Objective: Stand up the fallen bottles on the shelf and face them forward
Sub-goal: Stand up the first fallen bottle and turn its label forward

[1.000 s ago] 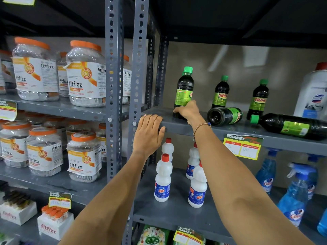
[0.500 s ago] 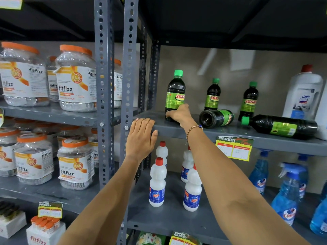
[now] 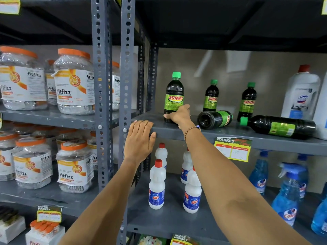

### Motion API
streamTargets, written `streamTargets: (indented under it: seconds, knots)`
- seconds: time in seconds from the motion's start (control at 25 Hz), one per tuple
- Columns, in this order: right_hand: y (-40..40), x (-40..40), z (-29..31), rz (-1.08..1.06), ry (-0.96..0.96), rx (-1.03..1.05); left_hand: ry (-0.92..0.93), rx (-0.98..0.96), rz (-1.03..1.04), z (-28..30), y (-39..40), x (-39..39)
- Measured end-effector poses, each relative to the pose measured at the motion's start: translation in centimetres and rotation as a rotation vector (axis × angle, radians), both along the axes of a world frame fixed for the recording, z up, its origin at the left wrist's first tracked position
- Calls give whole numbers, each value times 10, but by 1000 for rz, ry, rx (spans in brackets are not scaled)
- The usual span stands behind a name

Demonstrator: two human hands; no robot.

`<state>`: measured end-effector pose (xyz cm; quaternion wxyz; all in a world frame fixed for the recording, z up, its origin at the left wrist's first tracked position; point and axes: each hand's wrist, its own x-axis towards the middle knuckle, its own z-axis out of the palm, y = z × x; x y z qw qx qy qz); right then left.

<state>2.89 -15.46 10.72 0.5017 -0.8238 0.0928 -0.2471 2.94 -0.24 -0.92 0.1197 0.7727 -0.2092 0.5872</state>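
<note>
Head view: right hand (image 3: pixel 177 114) grips the upright front Sunny bottle (image 3: pixel 174 96) low on the shelf (image 3: pixel 208 134) — label forward; left hand (image 3: pixel 139 140) rests open, flat on the shelf edge; two bottles (image 3: pixel 215 119) (image 3: pixel 279 126) lie toppled beside it.

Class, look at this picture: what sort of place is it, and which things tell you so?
Probably a supermarket aisle: a price tag reading "market" on the metal shelf, rows of identical jars, and spray bottles below.
</note>
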Motion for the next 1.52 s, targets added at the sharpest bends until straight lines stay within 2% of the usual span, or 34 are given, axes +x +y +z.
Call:
streamTargets:
  seconds: [0.44,0.64,0.76,0.88,0.96,1.12,1.52]
  knots:
    - [3,-5,-1,-11,49,-102,15,-2,-22,0,0,-2]
    - [-15,-8,0,30,41,-130,126,-140,-92,28,-10,-24]
    - [-24,-11,-5,55,68,-143,340,-185,-211,72,-22,-16]
    - [-27,-9,-7,20,82,-151,887,-259,-300,116,-30,15]
    - [-27,-8,-6,46,63,-147,1092,-240,-338,120,-34,25]
    - [-23,-10,-1,45,58,-157,1067,-162,-433,119,-41,28]
    - [-19,-51,0,70,24,-183,1018,-212,-547,110,-20,-1]
